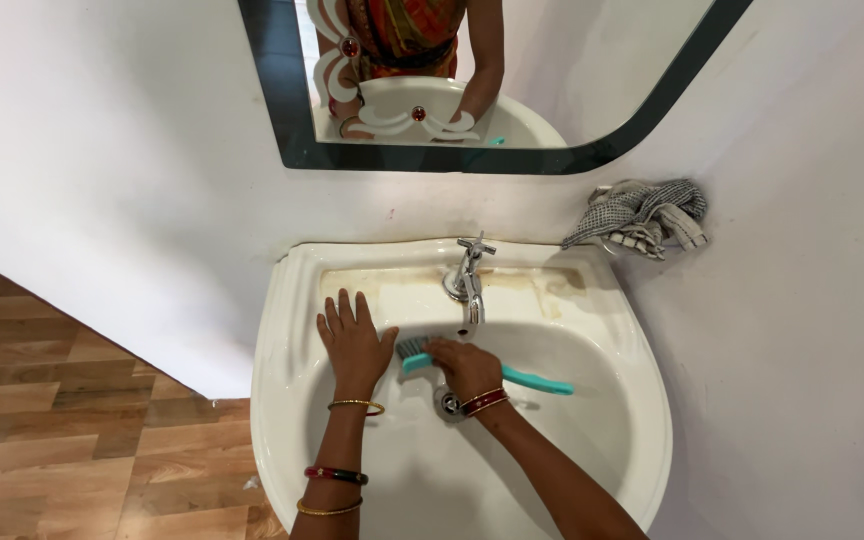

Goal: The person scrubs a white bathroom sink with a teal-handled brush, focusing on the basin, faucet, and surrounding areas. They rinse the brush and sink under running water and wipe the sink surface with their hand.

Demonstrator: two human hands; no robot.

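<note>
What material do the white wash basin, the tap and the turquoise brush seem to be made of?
The white wash basin looks like glazed ceramic: smooth, glossy, with brown stains by the tap. The silver tap appears to be chromed metal, bright and reflective. The turquoise brush, in the right hand, is probably matte moulded plastic.

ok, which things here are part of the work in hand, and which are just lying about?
In use:
- teal brush, held by the right hand
- white sink, the left hand flat on its rim
- drain, beside the brush

Lying about:
- checked cloth on the wall
- mirror
- tap, untouched
</note>
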